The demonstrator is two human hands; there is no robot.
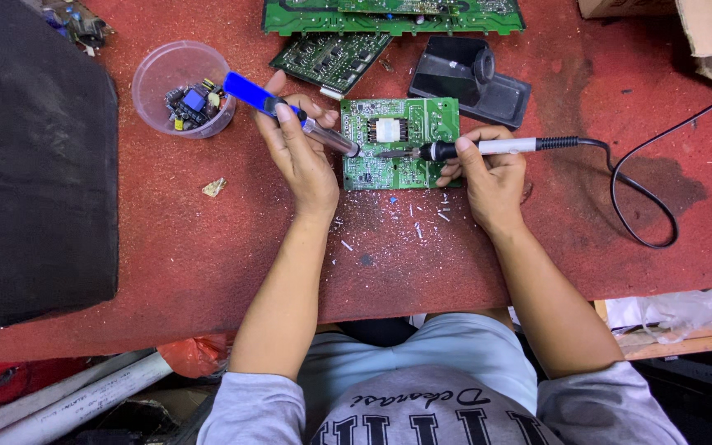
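Head view, seated at bench. Left hand (302, 156) is closed around a blue-handled desoldering pump (290, 114), its tip resting at the 9 o'clock edge of a small green circuit board (401, 142). Right hand (492, 177) is curled in a pen grip on a soldering iron (471, 148); the iron's tip lies on the board just right of the pump nozzle, below the white transformer (387, 129) at board centre. The board lies flat on the red mat (208, 247), directly ahead of the torso.

Judgement on technique: keep the iron on the joint only until the solder flows, hold the pump nozzle close to that same joint, and steady the board so it does not slide. The black cord (644, 181) loops off at 3 o'clock; best kept slack.

Surroundings: clear plastic cup (148, 82) of salvaged components at 10 o'clock; black iron stand (467, 78) at 12 to 1 o'clock; two more green boards (331, 58) at 12 o'clock. White solder flecks (414, 222) scatter on the mat between the wrists. Large black panel (35, 165) at 9 o'clock; cardboard (710, 33) at 2 o'clock.
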